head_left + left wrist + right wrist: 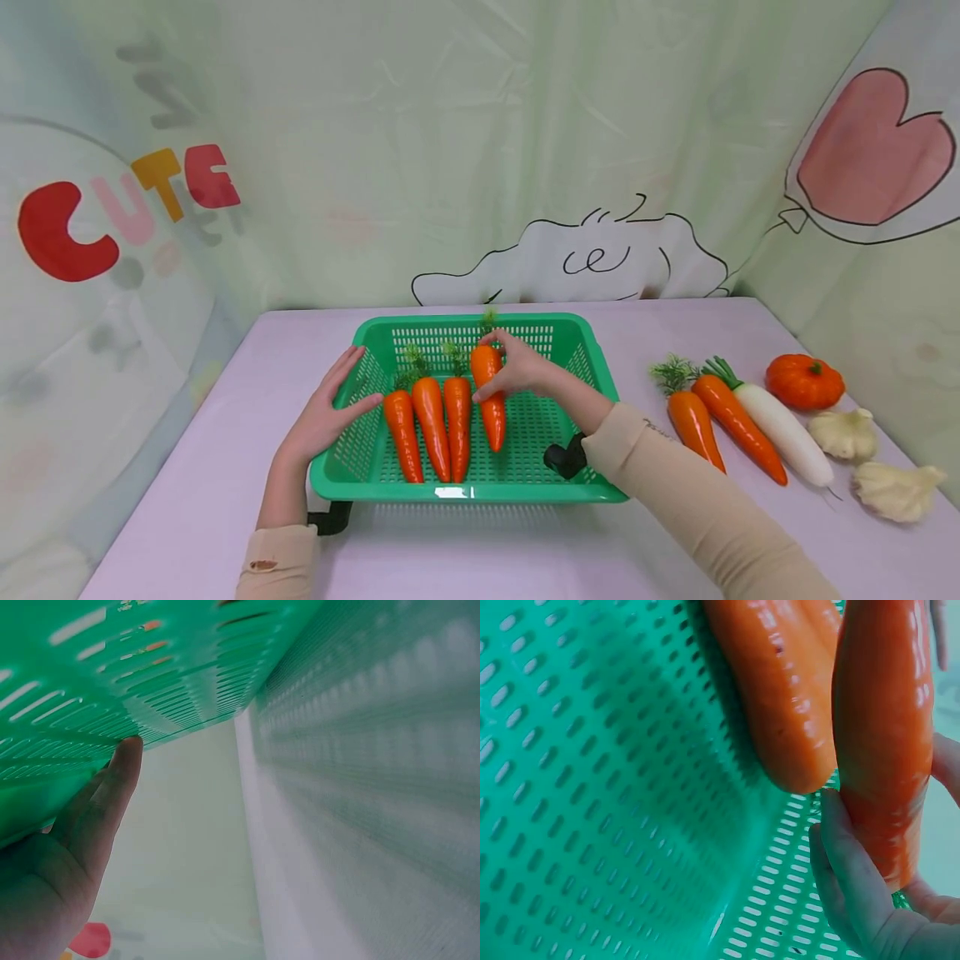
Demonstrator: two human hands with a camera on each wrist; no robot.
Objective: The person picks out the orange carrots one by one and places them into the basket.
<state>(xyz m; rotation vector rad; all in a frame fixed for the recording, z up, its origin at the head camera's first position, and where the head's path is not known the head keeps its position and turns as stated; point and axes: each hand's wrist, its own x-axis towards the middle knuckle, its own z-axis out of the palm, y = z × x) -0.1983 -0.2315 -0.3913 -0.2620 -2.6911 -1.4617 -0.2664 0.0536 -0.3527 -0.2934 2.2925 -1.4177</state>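
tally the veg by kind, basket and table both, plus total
Carrots: 6. Three lie in the green basket, at; one in the right hand, at; two on the table, at.
White radish: 1
Pumpkin: 1
Cream mushroom-like pieces: 2, at
Total: 10

My right hand (877,900) sits at the lower right edge of the view, and I grip a carrot (881,742) there: my thumb (847,862) lies along its left side near the thick end, and another finger curls in at the far right edge against its other side. The carrot runs up to the top edge, glossy orange. Just to its left lies a second carrot (780,690), its rounded end close to my thumb. Under both is the green basket (592,787), its slotted floor and wall filling the whole left side.
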